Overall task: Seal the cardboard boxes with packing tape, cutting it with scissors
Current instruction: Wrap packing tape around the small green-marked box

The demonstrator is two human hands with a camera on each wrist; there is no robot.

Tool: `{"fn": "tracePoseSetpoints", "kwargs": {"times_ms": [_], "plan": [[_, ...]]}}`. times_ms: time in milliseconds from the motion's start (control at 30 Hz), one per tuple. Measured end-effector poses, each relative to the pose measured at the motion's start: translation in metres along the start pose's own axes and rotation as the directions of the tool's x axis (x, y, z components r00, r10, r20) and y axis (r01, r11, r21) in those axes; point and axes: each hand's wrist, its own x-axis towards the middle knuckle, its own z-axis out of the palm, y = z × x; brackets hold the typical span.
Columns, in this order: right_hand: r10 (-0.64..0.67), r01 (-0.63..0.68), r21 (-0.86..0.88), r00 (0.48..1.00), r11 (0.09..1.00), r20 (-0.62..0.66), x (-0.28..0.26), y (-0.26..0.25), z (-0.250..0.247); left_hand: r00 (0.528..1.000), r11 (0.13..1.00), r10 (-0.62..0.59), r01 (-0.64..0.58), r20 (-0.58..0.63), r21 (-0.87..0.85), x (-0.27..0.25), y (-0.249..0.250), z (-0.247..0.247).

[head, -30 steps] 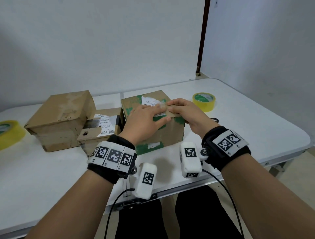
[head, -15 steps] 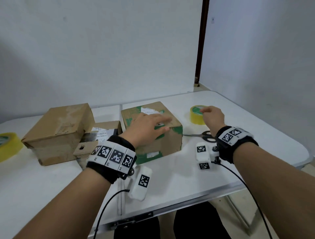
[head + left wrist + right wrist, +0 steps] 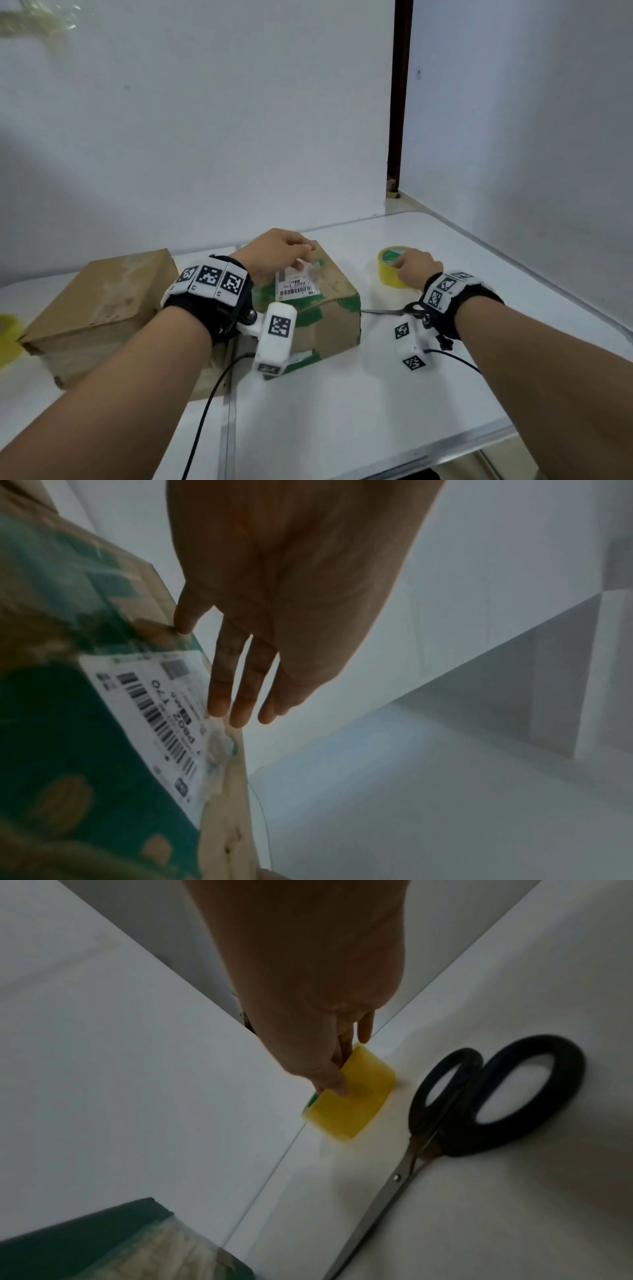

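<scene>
While our left hand (image 3: 274, 248) is resting flat-fingered on the brown cardboard box (image 3: 318, 301), we are pinching the yellow packing-tape roll (image 3: 390, 272) in our right hand (image 3: 416, 267), black-handled scissors (image 3: 455, 1115) lying just beside.

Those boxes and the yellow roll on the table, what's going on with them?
A person is getting ready to tape a box shut. Their left hand rests with straight fingers on top of the cardboard box with the green tape and barcode label. Their right hand pinches the yellow tape roll on the white table. The black-handled scissors lie untouched beside the roll. No new tape is on the box yet.
</scene>
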Motion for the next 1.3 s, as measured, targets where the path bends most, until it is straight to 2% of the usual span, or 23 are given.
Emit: {"fn": "tracePoseSetpoints", "kwargs": {"times_ms": [67, 133, 233, 300, 400, 533, 600, 733, 900, 1100, 1300], "plan": [[0.02, -0.011, 0.099, 0.996, 0.995, -0.086, -0.006, 0.0, -0.005, 1.0, 0.995, 0.022, -0.023, -0.02, -0.093, -0.001, 0.004, -0.001], [0.05, 0.0, 0.303, 0.986, 0.953, -0.158, -0.015, -0.002, -0.015, 0.998, 0.984, 0.047, -0.055, -0.045, -0.17, -0.005, 0.008, -0.003], [0.045, 0.121, 0.668, 0.973, 0.734, -0.226, -0.042, -0.011, -0.032, 0.993, 0.965, 0.091, -0.107, -0.078, -0.239, -0.007, 0.013, -0.007], [0.027, 0.18, 0.75, 0.967, 0.637, -0.255, -0.061, -0.022, -0.046, 0.988, 0.954, 0.112, -0.136, -0.104, -0.265, -0.007, 0.016, -0.007], [0.012, 0.252, 0.801, 0.952, 0.543, -0.307, -0.082, -0.041, -0.06, 0.981, 0.94, 0.135, -0.172, -0.139, -0.294, -0.007, 0.022, 0.0], [0.03, 0.277, 0.865, 0.948, 0.417, -0.318, -0.107, -0.057, -0.065, 0.969, 0.875, 0.13, -0.213, -0.212, -0.434, -0.009, 0.025, 0.01], [0.004, 0.3, 0.857, 0.943, 0.418, -0.331, -0.119, -0.062, -0.066, 0.978, 0.856, 0.091, -0.173, -0.188, -0.488, -0.011, 0.028, 0.015], [-0.075, 0.358, 0.795, 0.926, 0.49, -0.37, -0.134, -0.07, -0.064, 0.993, 0.843, 0.06, -0.106, -0.104, -0.527, -0.019, 0.034, 0.024], [-0.092, 0.36, 0.732, 0.92, 0.579, -0.381, -0.146, -0.073, -0.062, 0.986, 0.868, 0.087, -0.145, -0.144, -0.474, -0.024, 0.037, 0.021], [-0.118, 0.365, 0.689, 0.918, 0.626, -0.378, -0.153, -0.07, -0.054, 0.966, 0.944, 0.148, -0.202, -0.212, -0.261, -0.033, 0.035, 0.022], [-0.16, 0.381, 0.634, 0.911, 0.673, -0.379, -0.156, -0.066, -0.058, 0.96, 0.932, 0.143, -0.212, -0.24, -0.293, -0.036, 0.029, 0.026]]}}
